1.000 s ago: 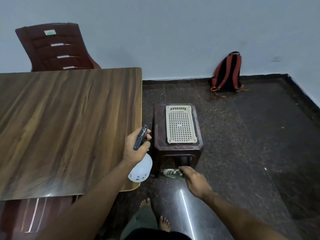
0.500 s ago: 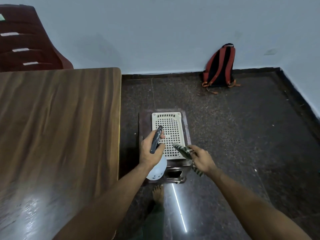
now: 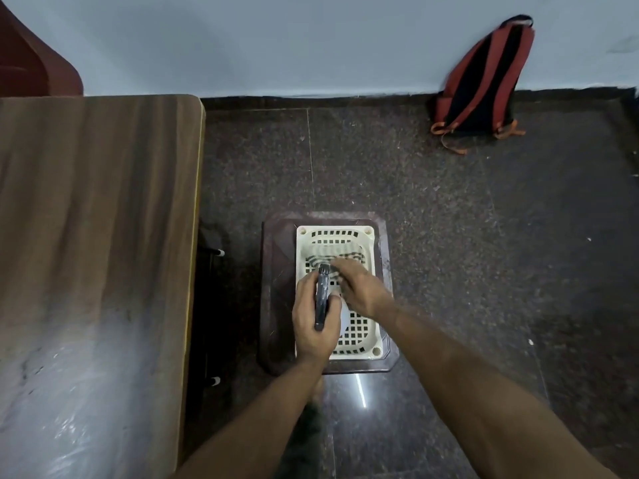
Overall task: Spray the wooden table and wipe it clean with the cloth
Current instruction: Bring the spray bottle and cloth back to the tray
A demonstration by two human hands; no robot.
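Observation:
The wooden table (image 3: 96, 236) fills the left side, with a wet sheen on its near part. My left hand (image 3: 316, 323) grips the spray bottle (image 3: 322, 299) by its dark trigger head, over the cream perforated basket (image 3: 370, 352). The bottle's white body shows only as a sliver beside my palm. My right hand (image 3: 359, 288) holds the striped cloth (image 3: 332, 259) down in the far half of the basket. The cloth is blurred by motion.
The basket sits on a dark brown stool (image 3: 276, 292) on the stone floor beside the table's right edge. A red and black backpack (image 3: 484, 81) leans on the wall at the back right. A dark red chair (image 3: 34, 63) stands behind the table.
Both hands moved from beside the table to above the basket. The cloth went from hanging in my right hand to lying in the basket. The view swung right and down.

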